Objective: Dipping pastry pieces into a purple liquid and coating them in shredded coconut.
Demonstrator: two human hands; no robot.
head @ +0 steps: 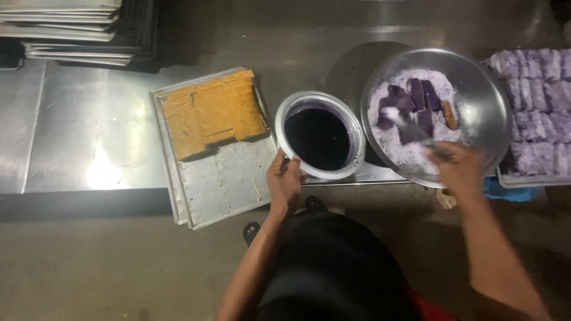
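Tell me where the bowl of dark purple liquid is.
In the head view the bowl sits mid-counter, between the cake tray on its left and the metal pan on its right, the left hand gripping its rim.

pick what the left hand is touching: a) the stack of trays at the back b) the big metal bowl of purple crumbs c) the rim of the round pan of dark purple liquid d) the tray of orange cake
c: the left hand grips the near rim of the round pan of dark purple liquid, while the right hand works a utensil in the big metal bowl.

Orange cake point(214, 113) (purple syrup point(318, 138))
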